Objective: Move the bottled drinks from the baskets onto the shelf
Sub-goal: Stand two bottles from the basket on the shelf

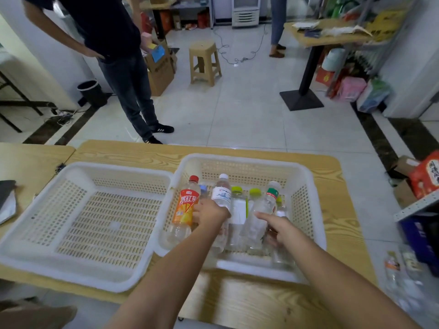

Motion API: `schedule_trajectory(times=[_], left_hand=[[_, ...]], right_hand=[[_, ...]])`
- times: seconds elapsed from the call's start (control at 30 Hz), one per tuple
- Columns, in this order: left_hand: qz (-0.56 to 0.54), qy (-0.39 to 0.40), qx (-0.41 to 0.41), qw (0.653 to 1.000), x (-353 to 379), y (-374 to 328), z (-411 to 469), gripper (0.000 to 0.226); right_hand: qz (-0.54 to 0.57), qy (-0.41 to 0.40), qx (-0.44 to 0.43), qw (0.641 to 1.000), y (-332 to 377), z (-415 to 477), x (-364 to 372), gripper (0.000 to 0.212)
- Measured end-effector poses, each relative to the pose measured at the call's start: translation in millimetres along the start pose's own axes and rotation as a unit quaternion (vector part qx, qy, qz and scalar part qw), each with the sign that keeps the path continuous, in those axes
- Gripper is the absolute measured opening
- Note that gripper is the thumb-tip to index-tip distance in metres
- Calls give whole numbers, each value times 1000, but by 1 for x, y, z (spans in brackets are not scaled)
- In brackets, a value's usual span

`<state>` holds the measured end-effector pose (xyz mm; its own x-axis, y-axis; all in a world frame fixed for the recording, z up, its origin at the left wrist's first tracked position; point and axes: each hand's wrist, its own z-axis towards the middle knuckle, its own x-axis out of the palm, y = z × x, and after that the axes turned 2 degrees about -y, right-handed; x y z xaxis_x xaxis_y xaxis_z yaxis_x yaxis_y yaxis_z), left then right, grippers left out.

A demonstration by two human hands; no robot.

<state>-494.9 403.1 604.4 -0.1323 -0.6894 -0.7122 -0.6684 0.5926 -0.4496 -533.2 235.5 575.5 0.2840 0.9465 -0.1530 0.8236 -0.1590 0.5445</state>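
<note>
Two white perforated baskets sit side by side on the wooden table [344, 224]. The left basket [38, 255] holds nothing. The right basket [240, 158] holds several upright bottles, among them an orange iced tea bottle [185, 207] with a red cap, yellow-green capped ones [237, 189] and a green-labelled clear bottle [272, 193]. My left hand [209, 214] grips a white-capped water bottle [222, 193] beside the orange one. My right hand [278, 230] has its thumb stretched along the green-labelled bottle and its fingers curled round a clear bottle [281, 211] at the basket's right side.
The grey metal shelf [415, 206] stands at the right edge, with blurred bottles [403, 271] low beside it. A person in dark clothes [133, 86] stands beyond the table. A stool [204, 62] and a pedestal table [308, 67] are on the floor further back.
</note>
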Motion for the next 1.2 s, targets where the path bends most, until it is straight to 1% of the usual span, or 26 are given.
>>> schedule_trajectory(times=[0.07,0.1,0.17,0.23,0.3,0.37,0.47,0.53,0.57,0.6,0.67,0.7,0.77,0.9,1.03,1.2], left_hand=[[-1,51,-17,999,12,-2,-4,90],[4,49,-19,999,17,-3,-8,85],[12,17,-14,1000,24,-5,-16,80],[-5,9,-12,1000,29,-5,-18,79],[-63,6,-16,998,37,-4,-11,79],[-98,20,-16,995,42,-4,-8,77],[-152,37,-22,987,46,-9,-11,72],[-195,69,-19,978,49,-12,-15,67],[-212,84,-12,974,51,-15,-18,64],[-226,98,-4,969,55,-16,-22,62],[-250,127,2,960,62,-20,-32,61],[-259,135,7,956,64,-22,-39,59],[-284,153,26,946,68,-26,-49,55],[-343,179,64,920,64,-41,-68,58],[-346,198,144,906,64,-68,-106,61],[-324,287,246,867,85,-109,-195,51]], right_hand=[[7,-1,-8,1000,-5,0,8,78],[1,-21,-18,1000,-4,-4,11,83],[-69,-100,-44,992,0,-14,11,88],[-146,-181,-94,968,3,-18,2,90],[-176,-201,-132,955,7,-21,-10,86],[-176,-190,-130,957,9,-17,-23,85],[-138,-138,-119,973,9,-13,-39,100],[-113,-99,-126,981,9,-11,-43,104],[-96,-76,-128,984,9,-10,-44,99],[-75,-56,-136,986,8,-8,-45,90],[-29,-22,-141,989,8,-13,-47,65],[-12,-3,-142,990,9,-16,-49,60],[3,20,-165,986,13,-24,-57,61],[27,3,-233,972,30,-39,-88,60],[98,-12,-276,956,37,-62,-143,60],[147,-47,-313,937,16,-102,-241,55]])
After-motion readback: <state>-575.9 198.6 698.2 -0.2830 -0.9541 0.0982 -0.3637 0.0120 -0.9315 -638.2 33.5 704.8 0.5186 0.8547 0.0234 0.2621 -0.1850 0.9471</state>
